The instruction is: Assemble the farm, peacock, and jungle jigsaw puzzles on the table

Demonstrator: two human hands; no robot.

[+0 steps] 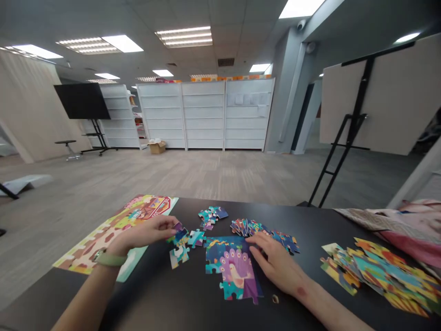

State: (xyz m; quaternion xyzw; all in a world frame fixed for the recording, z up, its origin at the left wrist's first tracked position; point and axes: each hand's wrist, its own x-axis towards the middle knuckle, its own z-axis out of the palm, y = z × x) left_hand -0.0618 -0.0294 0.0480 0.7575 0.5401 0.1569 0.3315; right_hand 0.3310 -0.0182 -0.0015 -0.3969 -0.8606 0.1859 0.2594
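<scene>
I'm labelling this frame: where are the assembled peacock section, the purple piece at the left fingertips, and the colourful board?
Assembled peacock section (236, 271): head view, peacock's pink body.
Purple piece (178, 226): head view, its top face.
Colourful board (99, 232): head view, bare middle.

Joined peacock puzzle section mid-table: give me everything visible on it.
The peacock section is a flat cluster of interlocked cardboard-looking pieces, printed with a pink-and-purple fanned peacock on dark blue and teal. Its outline is ragged. It lies face up on the black table. The right hand rests open with fingertips on its right edge; loose pieces lie just left.
</scene>
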